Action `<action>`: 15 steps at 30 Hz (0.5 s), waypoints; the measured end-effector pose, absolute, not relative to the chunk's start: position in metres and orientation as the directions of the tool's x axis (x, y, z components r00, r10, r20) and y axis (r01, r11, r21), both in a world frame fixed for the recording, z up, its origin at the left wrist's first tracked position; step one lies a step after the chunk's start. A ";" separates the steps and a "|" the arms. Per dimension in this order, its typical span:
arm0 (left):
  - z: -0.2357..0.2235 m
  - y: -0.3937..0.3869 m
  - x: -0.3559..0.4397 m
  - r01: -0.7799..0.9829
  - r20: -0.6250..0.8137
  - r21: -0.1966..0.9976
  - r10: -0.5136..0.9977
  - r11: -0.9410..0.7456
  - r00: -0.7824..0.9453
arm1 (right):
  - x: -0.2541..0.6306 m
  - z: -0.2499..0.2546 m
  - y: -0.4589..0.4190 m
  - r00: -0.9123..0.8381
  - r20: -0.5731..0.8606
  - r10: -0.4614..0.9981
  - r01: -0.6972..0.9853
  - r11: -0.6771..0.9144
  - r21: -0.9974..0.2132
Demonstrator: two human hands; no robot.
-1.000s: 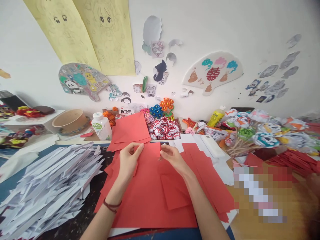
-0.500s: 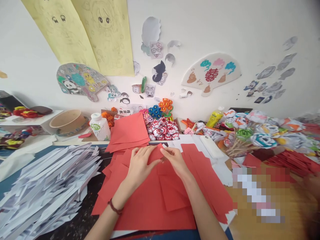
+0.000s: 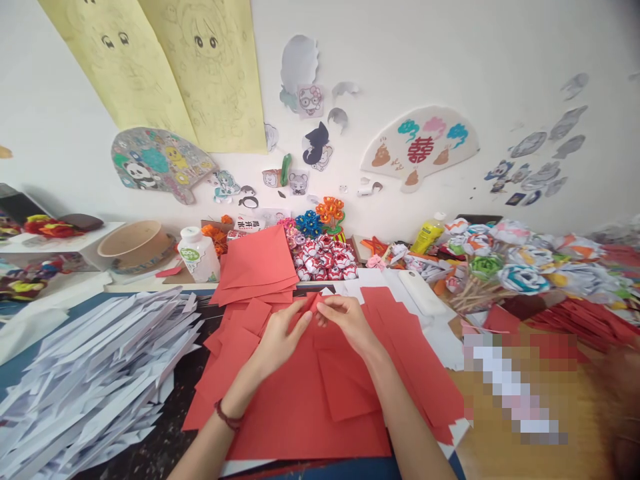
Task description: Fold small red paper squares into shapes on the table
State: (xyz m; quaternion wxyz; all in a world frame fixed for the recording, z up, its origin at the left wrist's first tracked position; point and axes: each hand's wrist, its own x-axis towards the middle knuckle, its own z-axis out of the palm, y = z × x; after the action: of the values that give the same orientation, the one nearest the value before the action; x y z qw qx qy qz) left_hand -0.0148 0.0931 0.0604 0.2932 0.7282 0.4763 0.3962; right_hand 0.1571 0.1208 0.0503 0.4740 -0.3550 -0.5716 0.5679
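Observation:
Between my two hands is a small piece of red paper (image 3: pixel 313 301), bent and pinched at its edges. My left hand (image 3: pixel 285 333) grips its left side with thumb and fingers. On the other side, my right hand (image 3: pixel 346 321) pinches it between thumb and forefinger, the fingertips of both hands nearly meeting. Underneath lies a large red sheet (image 3: pixel 300 413) on the table. Smaller red pieces (image 3: pixel 347 387) rest on that sheet, and a fanned stack of red paper (image 3: pixel 413 360) lies to the right of my right hand. Behind my hands is another red stack (image 3: pixel 257 263).
Folded white paper strips (image 3: pixel 110 373) are heaped at left. A white bottle (image 3: pixel 197 257), red-and-white paper flowers (image 3: pixel 327 259) and a yellow bottle (image 3: pixel 427 235) line the back by the wall. Paper flowers on sticks (image 3: pixel 520 260) lie at right. A blurred hand (image 3: pixel 623 393) shows at the right edge.
The flat red paper has been bent upward between my fingers. My left hand moved right and closer to my right hand. The view shifted slightly.

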 end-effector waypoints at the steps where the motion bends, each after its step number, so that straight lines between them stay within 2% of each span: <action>1: 0.059 0.093 -0.014 0.481 0.299 0.792 0.926 -0.375 0.230 | 0.157 0.052 0.119 -0.303 0.136 0.943 -0.106 0.108 -0.988; 6: 0.050 0.100 -0.019 0.461 0.252 0.838 0.956 -0.292 0.149 | 0.158 0.058 0.115 -0.408 0.131 0.903 -0.013 0.138 -0.990; 8: 0.048 0.103 -0.024 0.486 0.277 0.837 0.961 -0.252 0.021 | 0.160 0.056 0.118 -0.365 0.141 0.920 0.002 0.152 -0.988; 10: 0.047 0.106 -0.029 0.491 0.299 0.843 0.951 -0.222 -0.083 | 0.163 0.050 0.124 -0.242 0.154 0.958 0.019 0.163 -0.986; 12: 0.049 0.106 -0.031 0.447 0.292 0.865 0.953 -0.227 -0.082 | 0.165 0.043 0.129 -0.128 0.160 0.979 0.060 0.168 -0.984; 15: 0.054 0.102 -0.029 0.426 0.274 0.867 0.961 -0.257 0.022 | 0.165 0.040 0.131 -0.115 0.188 0.975 0.101 0.200 -0.975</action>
State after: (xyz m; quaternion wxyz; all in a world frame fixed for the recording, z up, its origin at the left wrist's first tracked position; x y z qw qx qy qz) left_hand -0.0292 0.1017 0.0539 0.2955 0.6508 0.5330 0.4528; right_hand 0.1645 0.1312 0.0396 0.4907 -0.4488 -0.5994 0.4455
